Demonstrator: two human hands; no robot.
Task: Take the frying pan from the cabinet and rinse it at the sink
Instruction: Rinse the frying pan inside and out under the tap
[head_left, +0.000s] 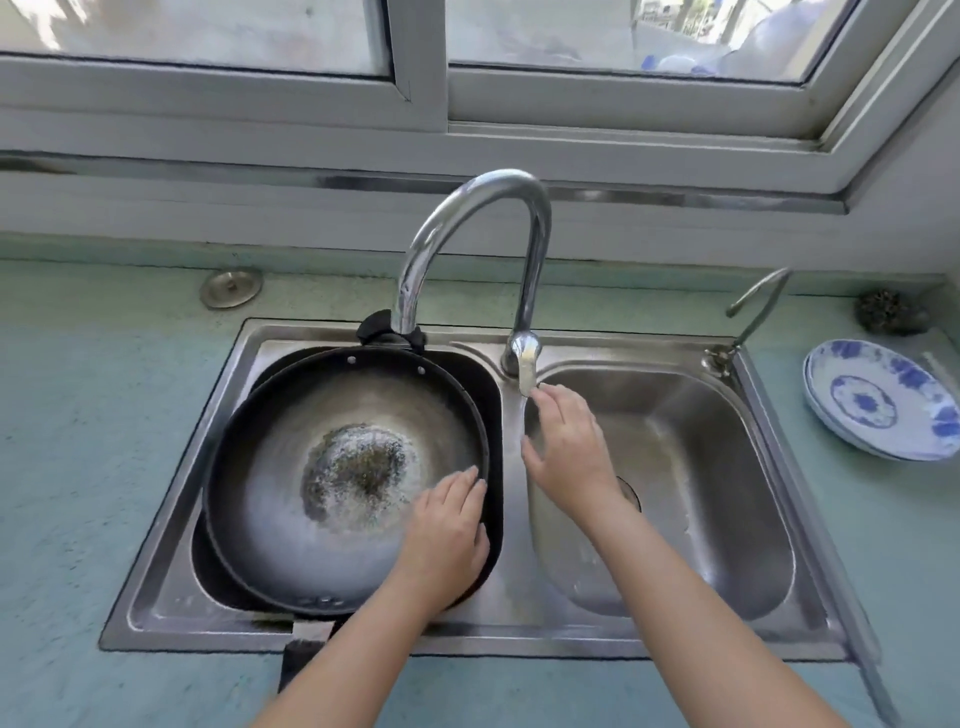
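Steel sink holds frying pan; left hand seemingly touching rim.

A home kitchen, plainly. At centre, a double-bowl stainless sink sunk into a teal countertop, with a tall gooseneck faucet running water and a thin second tap at 2 o'clock. In the left bowl, a worn black frying pan. At 3 o'clock, stacked blue-and-white plates on the counter, and just behind them a steel-wool scrubber. At 12 o'clock, a pale-framed sliding window right above the counter. At 10 o'clock, a round metal cap set in the countertop.
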